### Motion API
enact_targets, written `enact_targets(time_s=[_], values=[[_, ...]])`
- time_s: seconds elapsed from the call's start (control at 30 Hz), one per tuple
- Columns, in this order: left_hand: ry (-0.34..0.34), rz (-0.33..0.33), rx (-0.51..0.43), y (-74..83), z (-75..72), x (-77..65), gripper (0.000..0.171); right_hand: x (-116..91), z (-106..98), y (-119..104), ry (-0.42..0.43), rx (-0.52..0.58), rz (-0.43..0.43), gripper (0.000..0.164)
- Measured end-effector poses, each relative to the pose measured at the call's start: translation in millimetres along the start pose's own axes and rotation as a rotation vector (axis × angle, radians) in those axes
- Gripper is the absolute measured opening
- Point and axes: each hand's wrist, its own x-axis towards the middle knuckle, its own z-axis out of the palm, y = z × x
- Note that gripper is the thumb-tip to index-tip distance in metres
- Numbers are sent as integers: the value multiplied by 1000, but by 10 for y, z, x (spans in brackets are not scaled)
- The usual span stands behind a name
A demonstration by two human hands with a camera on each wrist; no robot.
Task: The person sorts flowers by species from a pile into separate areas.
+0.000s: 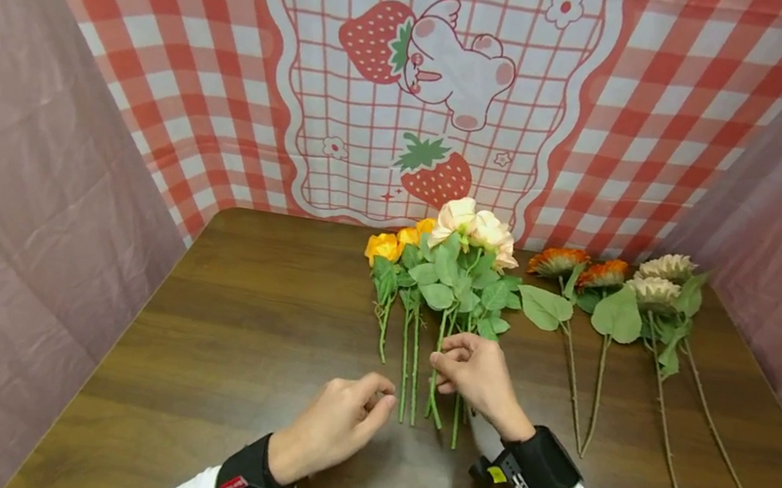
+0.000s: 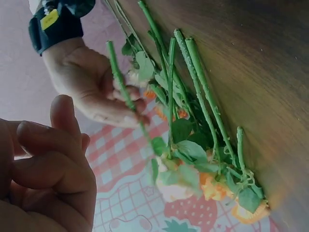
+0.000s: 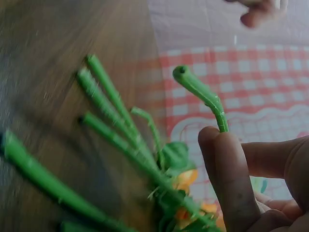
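In the head view, my right hand (image 1: 485,376) pinches the green stem (image 1: 436,413) of a cream rose between thumb and fingers. The right wrist view shows that stem's bent lower end (image 3: 202,93) poking out past the fingertips, lifted off the table. Cream roses (image 1: 457,220) with green leaves lie at the far edge, partly overlapping. Shorter yellow-orange roses (image 1: 384,248) lie just to their left. My left hand (image 1: 338,417) hovers left of the stems, fingers loosely bent and holding nothing; the left wrist view shows its fingers (image 2: 53,169) apart from the stems.
Two orange flowers (image 1: 558,262) with brown stems lie to the right on the wooden table (image 1: 254,299). Beside them are pale greenish-white flowers (image 1: 657,294). A red-checked strawberry cloth (image 1: 206,56) hangs behind the table, with pinkish drapes (image 1: 31,165) at the sides.
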Motion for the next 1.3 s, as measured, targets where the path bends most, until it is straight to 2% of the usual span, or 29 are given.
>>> enact_targets(time_s=[0.23,0.6,0.83,1.07,1.3], values=[[32,38,27,2,-8,4,4,32,-80,110,-9,28,98,26],[9,27,34,3,-41,-26,5,49,-32,232,-65,93,181,18],[4,25,30,-3,-53,-43,5,29,-48,254,-85,40,164,23],[-10,15,42,-16,-57,-56,6,-99,-153,239,-141,-63,113,26],[-81,-36,91,-82,-84,-101,9,-292,-210,243,-151,-112,88,24]])
